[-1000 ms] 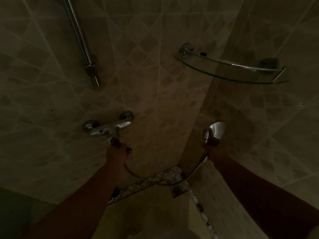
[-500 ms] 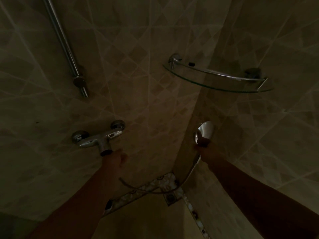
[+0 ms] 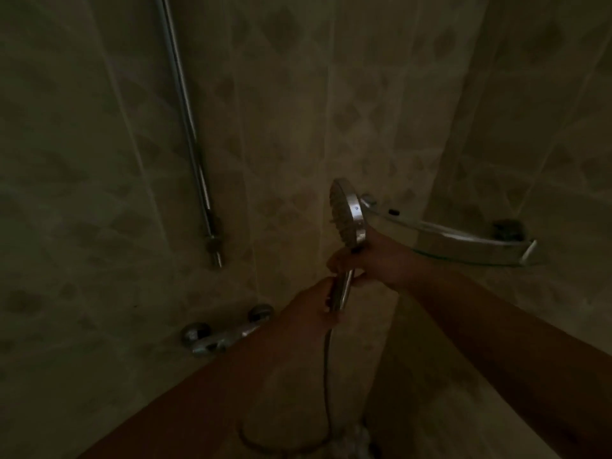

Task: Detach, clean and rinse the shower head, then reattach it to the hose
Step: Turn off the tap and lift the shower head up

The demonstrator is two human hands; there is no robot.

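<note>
Both hands now grip the shower head (image 3: 347, 217): left hand (image 3: 314, 309) has left the tap (image 3: 225, 336), right hand (image 3: 374, 260) higher.

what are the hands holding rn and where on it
Both hold the shower head: the right hand grips the top of its handle just below the head, the left hand the handle's lower end, by the hose.

Glass corner shelf (image 3: 463, 241) (chrome rail) carries perhaps one small dark item (image 3: 393, 212).
</note>
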